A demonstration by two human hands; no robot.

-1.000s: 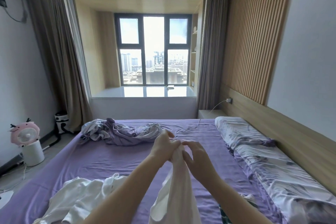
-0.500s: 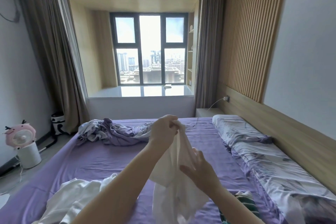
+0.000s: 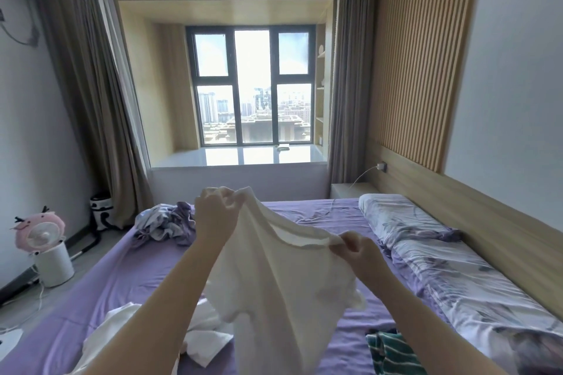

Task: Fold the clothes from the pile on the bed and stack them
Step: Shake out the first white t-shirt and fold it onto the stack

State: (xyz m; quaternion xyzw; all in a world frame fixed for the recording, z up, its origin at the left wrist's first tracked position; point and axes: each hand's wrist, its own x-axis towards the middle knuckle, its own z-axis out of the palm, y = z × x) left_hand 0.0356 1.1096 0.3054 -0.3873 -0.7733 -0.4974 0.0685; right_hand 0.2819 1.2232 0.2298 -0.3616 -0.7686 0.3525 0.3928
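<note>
I hold a white garment (image 3: 274,283) up in the air over the purple bed (image 3: 146,277). My left hand (image 3: 214,216) pinches its top edge high up, and my right hand (image 3: 361,256) pinches the same edge lower and to the right, so the cloth stretches between them and hangs down. More white clothes (image 3: 201,335) lie crumpled on the bed at the lower left. A green striped garment (image 3: 393,353) lies at the lower right, partly hidden by my right forearm.
A crumpled purple-and-white bundle (image 3: 164,224) lies at the bed's far left. A floral pillow and quilt (image 3: 451,271) run along the wooden headboard on the right. A pink fan on a white bin (image 3: 45,243) stands on the floor to the left.
My hands have moved apart, the right one sliding along the garment's edge to the right. The cloth, bunched before, is now spread open between them.
</note>
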